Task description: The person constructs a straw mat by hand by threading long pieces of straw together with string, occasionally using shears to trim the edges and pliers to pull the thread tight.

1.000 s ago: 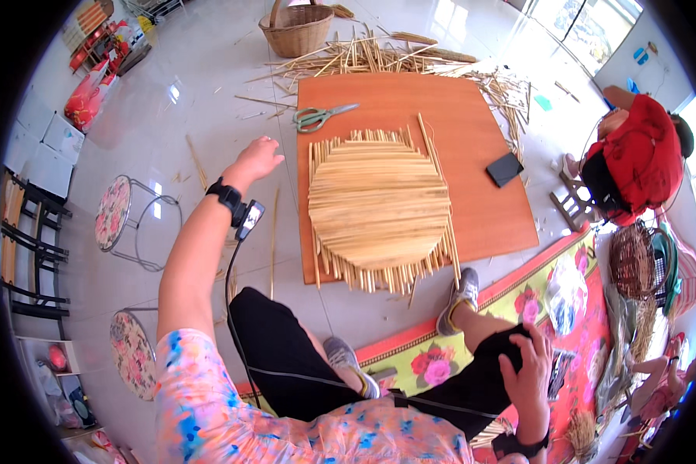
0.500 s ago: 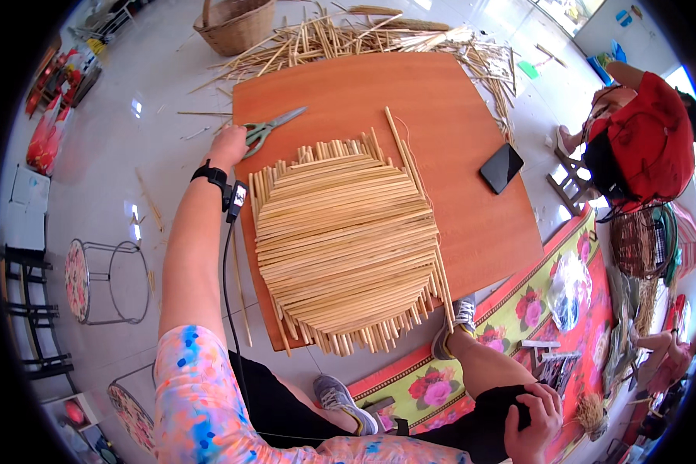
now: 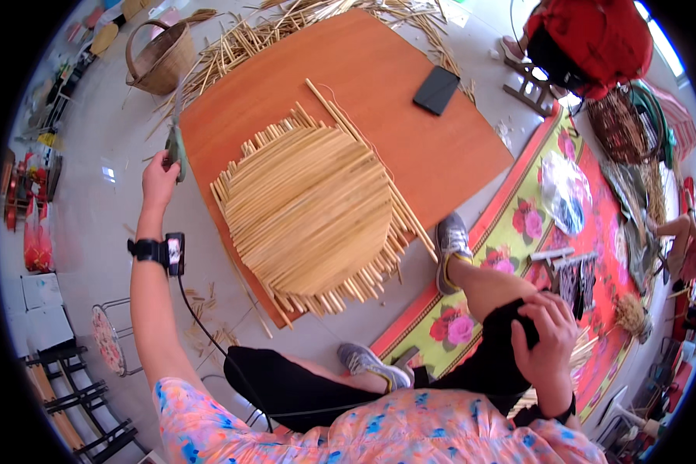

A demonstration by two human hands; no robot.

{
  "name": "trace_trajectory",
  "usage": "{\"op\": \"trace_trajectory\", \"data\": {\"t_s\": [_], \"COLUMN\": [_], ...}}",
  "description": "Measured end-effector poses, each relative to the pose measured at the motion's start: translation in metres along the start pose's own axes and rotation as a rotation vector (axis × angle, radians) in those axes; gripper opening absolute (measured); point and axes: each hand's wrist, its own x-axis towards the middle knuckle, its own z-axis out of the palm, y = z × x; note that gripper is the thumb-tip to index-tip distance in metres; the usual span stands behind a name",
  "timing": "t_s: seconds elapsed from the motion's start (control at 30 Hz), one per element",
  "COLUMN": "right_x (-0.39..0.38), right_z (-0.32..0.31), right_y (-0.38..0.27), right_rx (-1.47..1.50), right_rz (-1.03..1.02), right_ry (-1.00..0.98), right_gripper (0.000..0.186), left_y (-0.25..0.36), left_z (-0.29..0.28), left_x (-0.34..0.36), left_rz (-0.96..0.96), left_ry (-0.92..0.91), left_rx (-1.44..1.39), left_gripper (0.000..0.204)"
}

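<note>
My left hand (image 3: pixel 158 179) is closed on a pair of green-handled scissors (image 3: pixel 176 147), held just past the left edge of the orange-brown table (image 3: pixel 433 166). The scissors' blades point away from me and look blurred. On the table lies a round mat of straw stalks (image 3: pixel 309 209), its stalks packed side by side, with uneven ends of a lower layer sticking out around the rim. Two longer stalks (image 3: pixel 340 116) and a thin reddish thread run along its right side. My right hand (image 3: pixel 547 332) rests on my right knee, fingers spread, holding nothing.
A black phone (image 3: pixel 437 90) lies on the table's far right. Loose straw (image 3: pixel 247 46) and a wicker basket (image 3: pixel 162 62) are on the floor beyond. At right are a flowered mat (image 3: pixel 460 325), a small wooden stool (image 3: pixel 530 85) and a person in red (image 3: pixel 595 46). A round stool stands left.
My left hand has lifted the scissors off the table and carried them left past its edge. The view has turned and shifted. My right hand stays at the knee.
</note>
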Motion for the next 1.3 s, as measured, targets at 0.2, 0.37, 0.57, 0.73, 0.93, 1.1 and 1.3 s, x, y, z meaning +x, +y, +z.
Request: {"op": "trace_trajectory", "data": {"t_s": [0.2,0.37,0.57,0.73,0.93,1.1,1.3], "right_x": [-0.025,-0.04,-0.063,-0.103,-0.147,-0.175,-0.177], "right_z": [0.001,0.001,-0.007,-0.015,-0.009,0.0,0.023], "right_y": [0.004,0.006,0.014,0.012,0.008,0.004,-0.002], "right_rx": [0.068,0.117,0.158,0.272,0.292,0.05,-0.152], "right_rz": [-0.066,-0.19,-0.372,-0.532,-0.568,-0.42,-0.383], "right_ry": [0.106,0.157,0.127,-0.07,-0.287,-0.275,-0.358], "right_gripper": [0.017,0.015,0.009,0.013,0.022,0.014,0.009], "left_y": [0.122,0.177,0.177,0.194,0.197,0.207,0.211], "left_z": [-0.063,-0.08,-0.059,-0.058,-0.054,-0.052,-0.031], "left_x": [-0.166,-0.32,-0.442,-0.482,-0.505,-0.506,-0.515], "left_rz": [0.134,-0.001,-0.198,-0.126,0.221,0.29,0.478], "left_ry": [-0.261,-0.557,-0.936,-0.956,-0.954,-1.076,-1.207], "left_rx": [-0.88,-1.072,-1.272,-0.771,-0.491,-0.486,-0.444], "left_gripper": [0.046,0.055,0.037,0.02,0.032,0.04,0.044]}}
